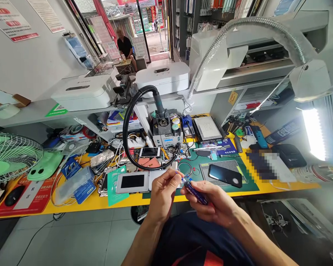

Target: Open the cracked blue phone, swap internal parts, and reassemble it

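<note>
My right hand (212, 199) is wrapped round a slim dark blue tube (196, 193) with pale lettering, its blue-tipped end pointing up and left. Close beside that tip, the thumb and fingers of my left hand (166, 184) pinch a small blue piece (179, 173), mostly hidden by the fingertips. Both hands are held above the front edge of the bench. Behind my left hand lies a white-framed device with a dark screen (132, 181). To the right, a dark phone (225, 175) rests on a perforated metal plate (207, 173) on the green mat (246, 186).
A black hose (124, 129) arches over the bench from a grey soldering station (168, 138). A bright lamp (313, 129) hangs at the right on a flexible neck. A green fan (11, 159), cables and card packs crowd the left. A person (124, 46) sits beyond the shelf.
</note>
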`<state>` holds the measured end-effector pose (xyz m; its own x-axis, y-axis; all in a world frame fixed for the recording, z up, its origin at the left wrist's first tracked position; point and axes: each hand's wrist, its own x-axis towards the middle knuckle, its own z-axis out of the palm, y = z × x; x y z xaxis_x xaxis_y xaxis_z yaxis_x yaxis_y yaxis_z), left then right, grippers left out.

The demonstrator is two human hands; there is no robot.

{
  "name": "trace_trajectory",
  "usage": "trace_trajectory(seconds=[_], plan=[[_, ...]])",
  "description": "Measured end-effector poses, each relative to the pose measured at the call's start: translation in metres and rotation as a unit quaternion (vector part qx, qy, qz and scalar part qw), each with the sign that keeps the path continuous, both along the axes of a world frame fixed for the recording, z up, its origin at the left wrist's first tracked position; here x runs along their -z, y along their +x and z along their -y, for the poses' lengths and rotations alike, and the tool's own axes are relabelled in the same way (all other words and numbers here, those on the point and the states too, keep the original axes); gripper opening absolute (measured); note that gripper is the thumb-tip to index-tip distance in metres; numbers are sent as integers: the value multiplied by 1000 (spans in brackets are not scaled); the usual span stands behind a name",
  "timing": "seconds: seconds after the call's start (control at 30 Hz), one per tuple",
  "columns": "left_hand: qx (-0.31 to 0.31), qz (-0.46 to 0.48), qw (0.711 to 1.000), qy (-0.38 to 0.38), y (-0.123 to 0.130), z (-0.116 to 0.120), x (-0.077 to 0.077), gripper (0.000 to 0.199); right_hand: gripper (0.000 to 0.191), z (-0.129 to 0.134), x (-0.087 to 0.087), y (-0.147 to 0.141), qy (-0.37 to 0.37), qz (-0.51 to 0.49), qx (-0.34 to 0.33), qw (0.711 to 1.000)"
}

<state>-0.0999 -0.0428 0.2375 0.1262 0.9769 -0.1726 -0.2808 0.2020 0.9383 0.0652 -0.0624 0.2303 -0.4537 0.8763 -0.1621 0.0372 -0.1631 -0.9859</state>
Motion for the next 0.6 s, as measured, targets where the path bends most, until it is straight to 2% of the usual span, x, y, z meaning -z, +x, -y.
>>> trace_trajectory(seconds=[0.07, 0.13, 0.23, 0.33, 0.47, 0.53, 0.6], plan=[[-7, -14, 1000, 6, -1, -1, 1, 25, 54, -2, 2, -2, 0, -14, 19, 1000], [-21, -35, 999, 16, -1, -1, 0, 22, 41, -1, 4, -6, 30, -12, 72, 997], [-42, -72, 996, 38, -1, 1, -7, 18, 29, 4, 8, -11, 123, 11, 172, 977], [-62, -121, 988, 77, 1, 9, -19, 14, 22, 8, 11, -14, 234, 38, 240, 941], [-83, -208, 961, 160, 6, 23, -36, 8, 14, 8, 11, -14, 348, 62, 262, 898], [-95, -253, 939, 213, 8, 28, -41, 6, 14, 7, 12, -14, 384, 60, 266, 882], [-109, -289, 912, 269, 10, 30, -45, 13, 18, 7, 15, -15, 410, 47, 272, 869]])
